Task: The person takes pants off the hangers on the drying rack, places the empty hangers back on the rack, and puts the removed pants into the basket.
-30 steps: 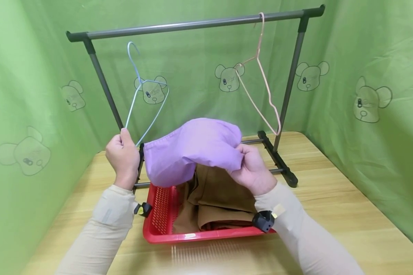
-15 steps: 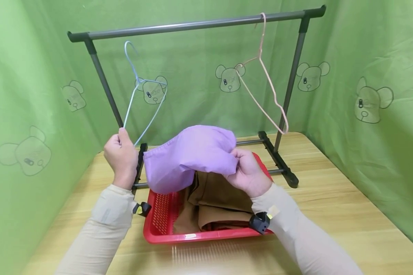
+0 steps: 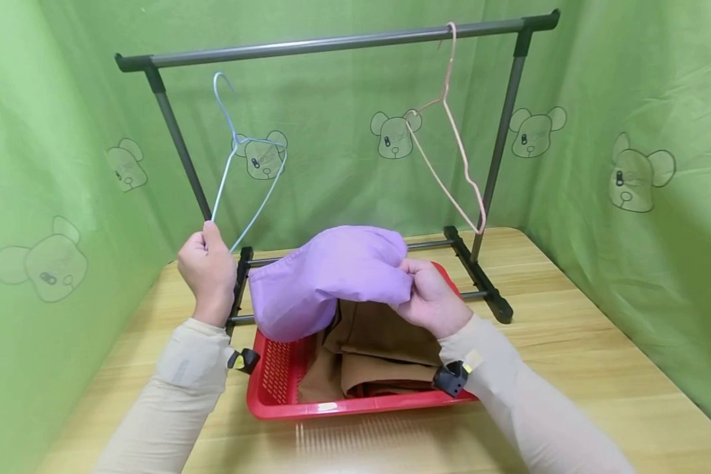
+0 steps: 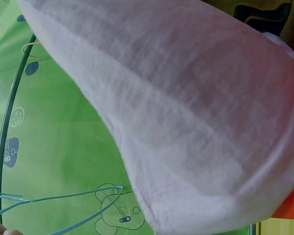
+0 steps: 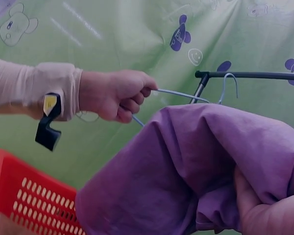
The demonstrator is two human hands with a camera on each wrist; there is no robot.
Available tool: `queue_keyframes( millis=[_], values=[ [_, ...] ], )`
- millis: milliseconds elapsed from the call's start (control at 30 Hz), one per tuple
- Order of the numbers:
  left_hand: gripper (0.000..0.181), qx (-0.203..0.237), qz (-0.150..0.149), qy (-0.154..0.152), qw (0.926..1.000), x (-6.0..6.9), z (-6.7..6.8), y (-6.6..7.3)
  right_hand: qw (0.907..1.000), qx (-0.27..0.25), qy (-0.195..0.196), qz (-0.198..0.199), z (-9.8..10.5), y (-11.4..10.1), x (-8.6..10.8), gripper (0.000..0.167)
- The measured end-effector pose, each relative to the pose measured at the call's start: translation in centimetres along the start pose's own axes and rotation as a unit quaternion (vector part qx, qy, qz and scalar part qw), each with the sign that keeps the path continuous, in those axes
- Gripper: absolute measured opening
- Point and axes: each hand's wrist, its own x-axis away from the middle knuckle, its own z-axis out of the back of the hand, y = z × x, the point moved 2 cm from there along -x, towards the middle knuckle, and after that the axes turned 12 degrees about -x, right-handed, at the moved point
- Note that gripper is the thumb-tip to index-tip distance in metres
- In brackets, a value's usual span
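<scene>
My left hand point(image 3: 210, 273) grips a light blue wire hanger point(image 3: 223, 183) by its lower end, hook pointing up, just below the rack's bar. A purple garment point(image 3: 332, 270) hangs bunched from my right hand point(image 3: 432, 299), which pinches its right end. The cloth's free left end, with a stitched hem, droops near my left hand, apart from the hanger in the head view. In the right wrist view, the purple cloth point(image 5: 186, 161) partly covers the hanger; fingers of my right hand are hidden in its folds. Pale-looking cloth point(image 4: 176, 107) fills most of the left wrist view.
A red perforated basket point(image 3: 308, 409) with a brown garment point(image 3: 385, 349) in it stands on the wooden table point(image 3: 592, 368) below my hands. Behind it rises a dark metal rack point(image 3: 332, 45). A pink hanger point(image 3: 453, 128) hangs at the bar's right. Green curtains surround the table.
The purple garment has sunk a little toward the basket. My left hand has shifted slightly left with the blue hanger. The pink hanger has swung right and back.
</scene>
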Motion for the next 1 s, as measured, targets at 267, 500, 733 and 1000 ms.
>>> queue_keyframes(
  millis=[267, 500, 733, 1000],
  values=[
    [0.048, 0.000, -0.005, -0.001, 1.0000, 0.0, -0.2, -0.1, 0.9987, 0.044, 0.024, -0.013, 0.7, -1.4, 0.5, 0.020],
    [0.048, 0.001, -0.003, -0.004, 1.0000, 0.2, -0.2, -0.2, 0.9929, 0.086, 0.081, -0.016, 1.3, -2.5, 0.7, 0.024],
    [0.049, -0.005, 0.000, -0.007, 1.0000, 0.1, -0.2, -0.3, 0.9918, 0.109, 0.059, -0.029, 1.9, -3.0, 1.0, 0.015],
    [0.048, -0.001, -0.002, -0.009, 1.0000, 0.2, -0.1, -0.3, 0.9786, 0.189, 0.077, -0.030, 3.2, -3.4, 1.6, 0.017]
  ],
)
